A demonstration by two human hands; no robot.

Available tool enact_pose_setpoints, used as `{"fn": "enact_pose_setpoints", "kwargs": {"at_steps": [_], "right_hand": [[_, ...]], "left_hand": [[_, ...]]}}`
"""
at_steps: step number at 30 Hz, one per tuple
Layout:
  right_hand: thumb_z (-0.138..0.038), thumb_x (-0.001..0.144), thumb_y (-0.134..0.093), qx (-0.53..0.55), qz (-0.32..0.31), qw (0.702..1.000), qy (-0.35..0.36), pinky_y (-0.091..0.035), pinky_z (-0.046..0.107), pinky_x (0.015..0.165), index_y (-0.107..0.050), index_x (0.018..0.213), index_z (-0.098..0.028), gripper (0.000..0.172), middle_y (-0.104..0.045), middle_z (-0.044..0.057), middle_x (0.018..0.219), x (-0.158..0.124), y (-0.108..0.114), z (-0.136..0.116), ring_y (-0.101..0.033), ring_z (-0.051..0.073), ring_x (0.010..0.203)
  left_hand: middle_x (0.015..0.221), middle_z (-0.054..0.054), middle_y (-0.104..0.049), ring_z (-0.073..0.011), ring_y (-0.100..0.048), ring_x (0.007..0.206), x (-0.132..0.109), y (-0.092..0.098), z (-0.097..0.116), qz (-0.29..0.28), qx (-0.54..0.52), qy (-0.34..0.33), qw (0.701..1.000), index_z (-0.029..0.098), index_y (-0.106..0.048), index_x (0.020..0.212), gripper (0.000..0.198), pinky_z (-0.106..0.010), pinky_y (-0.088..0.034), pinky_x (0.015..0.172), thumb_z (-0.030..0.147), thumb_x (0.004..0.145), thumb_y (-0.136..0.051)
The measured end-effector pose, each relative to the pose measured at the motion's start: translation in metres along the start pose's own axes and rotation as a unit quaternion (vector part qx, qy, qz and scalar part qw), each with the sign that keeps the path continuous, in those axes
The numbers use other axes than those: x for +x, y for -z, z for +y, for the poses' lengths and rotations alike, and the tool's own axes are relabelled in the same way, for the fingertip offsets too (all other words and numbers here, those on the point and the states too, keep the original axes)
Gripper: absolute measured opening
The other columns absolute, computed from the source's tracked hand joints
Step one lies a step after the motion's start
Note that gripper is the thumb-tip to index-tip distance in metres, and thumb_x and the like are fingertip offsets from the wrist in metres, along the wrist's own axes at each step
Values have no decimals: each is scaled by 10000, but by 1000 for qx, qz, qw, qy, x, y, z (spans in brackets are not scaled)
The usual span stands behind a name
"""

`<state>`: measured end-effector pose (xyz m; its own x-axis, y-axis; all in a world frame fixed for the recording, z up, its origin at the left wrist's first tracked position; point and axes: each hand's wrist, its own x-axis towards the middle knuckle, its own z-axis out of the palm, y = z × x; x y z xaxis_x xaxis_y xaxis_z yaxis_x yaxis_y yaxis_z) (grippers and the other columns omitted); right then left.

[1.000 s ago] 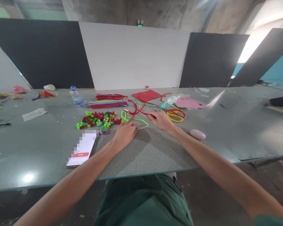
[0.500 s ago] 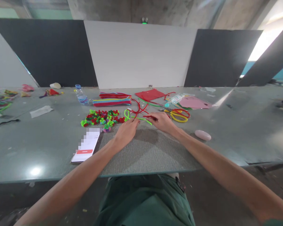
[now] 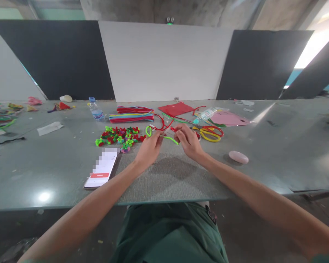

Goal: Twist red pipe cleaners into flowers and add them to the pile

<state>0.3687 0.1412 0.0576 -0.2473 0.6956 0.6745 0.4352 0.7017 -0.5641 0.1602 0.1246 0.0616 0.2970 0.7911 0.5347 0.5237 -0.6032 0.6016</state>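
Note:
My left hand [image 3: 150,147] and my right hand [image 3: 188,140] are raised together over the grey mat [image 3: 167,179], fingers pinched on a red pipe cleaner [image 3: 164,126] that trails away toward the far side. A green pipe cleaner [image 3: 149,132] loops just beyond my left fingertips. A heap of small red, green and purple curled pieces [image 3: 117,137] lies to the left of my hands. Yellow and red scissors [image 3: 208,133] lie right of my right hand.
A bundle of coloured pipe cleaners [image 3: 131,115], a water bottle [image 3: 95,111], red felt [image 3: 175,109], a lying glue bottle [image 3: 204,116] and pink paper [image 3: 226,118] sit farther back. A phone [image 3: 101,171] lies near left; a pink oval object [image 3: 238,157] right. Scraps litter the far left.
Both hands have lifted off the table and come together, taking up the red pipe cleaner between the fingers. The view has shifted slightly.

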Motion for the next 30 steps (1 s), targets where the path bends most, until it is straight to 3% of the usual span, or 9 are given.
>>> {"fn": "enact_pose_setpoints", "kwargs": {"at_steps": [5, 10, 18, 25, 30], "right_hand": [[-424, 1094, -444, -11, -34, 999, 12, -365, 265, 621, -535, 854, -229, 323, -537, -20, 691, -3, -8, -12, -462, 131, 612], [-346, 1058, -491, -25, -47, 998, 27, -371, 258, 624, -544, 812, -227, 279, -534, -35, 637, -3, -7, -16, -463, 121, 579], [-296, 1060, -511, -30, -46, 997, 46, -403, 246, 609, -617, 782, -203, 312, -711, 9, 706, -6, -4, -16, -537, 105, 552], [-271, 1052, -541, -27, -52, 996, 60, -412, 230, 589, -642, 817, -200, 266, -715, -4, 684, -5, -4, -16, -562, 96, 532], [-299, 1066, -527, -40, -61, 995, 63, -417, 236, 610, -651, 824, -201, 290, -737, 8, 725, -6, -4, -14, -565, 98, 549]], "left_hand": [[769, -1, -640, -137, -546, 677, -3, 6, 3, 40, -39, -20, 998, 191, -596, 902, 236, -239, -379, 646, 277, 1092, -487], [678, 39, -482, -115, -419, 599, -5, 6, 5, 33, -70, -15, 997, 199, -538, 837, 286, -243, -314, 594, 293, 1096, -460], [723, 30, -500, -124, -419, 645, -7, 10, 13, 31, -94, -45, 994, 191, -602, 901, 148, -249, -340, 617, 199, 1023, -518], [876, -20, -657, -146, -554, 755, -8, 11, 14, 40, -61, -81, 994, 178, -673, 1014, 123, -271, -440, 728, 214, 1016, -556], [938, -45, -702, -165, -613, 838, -6, 11, 14, 51, -58, -102, 992, 188, -673, 991, 164, -289, -472, 786, 216, 1054, -524]]}}
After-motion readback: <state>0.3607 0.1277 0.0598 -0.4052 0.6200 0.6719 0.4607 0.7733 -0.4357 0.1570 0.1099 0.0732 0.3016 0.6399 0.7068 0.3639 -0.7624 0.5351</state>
